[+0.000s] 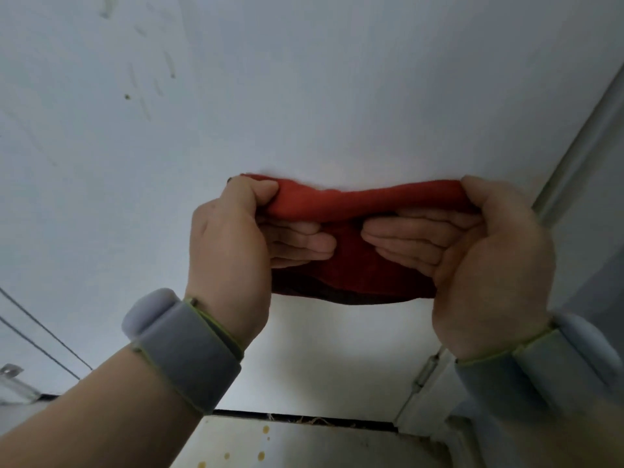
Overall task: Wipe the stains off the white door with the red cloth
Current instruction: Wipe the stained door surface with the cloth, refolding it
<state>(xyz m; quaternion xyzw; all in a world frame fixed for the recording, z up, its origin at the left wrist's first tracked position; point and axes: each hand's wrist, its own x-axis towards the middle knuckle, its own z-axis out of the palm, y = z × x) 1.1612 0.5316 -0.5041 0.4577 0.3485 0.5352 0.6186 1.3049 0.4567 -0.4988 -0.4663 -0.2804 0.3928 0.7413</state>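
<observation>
Red cloth [364,201] stretched between 2 hands in front of a white door [304,96]

View from the person's own head, close to the door. The cloth is at the middle of the view, folded into a thick band and pulled flat between both hands. The left hand [233,238] grips its left end, thumb on top and fingers curled underneath. The right hand [489,251] grips the right end the same way, thumb over the top fold and fingers tucked under it. The fingertips of the 2 hands almost meet beneath the band. The cloth's upper edge lies very close to the door; whether it touches cannot be told.

Stains [169,67] mark the door at upper left: several thin greenish-brown streaks and 1 small dark spot [127,96], all well apart from the cloth.

A grey wristband [182,349] with a lime-green edge circles the left wrist, and a matching second wristband [540,366] circles the right. A pale hinge [425,369] sits at the door's lower right, beside a grey door frame [580,146]. Below the door, a light floor [304,447] shows a few yellow-brown drips [266,430].
</observation>
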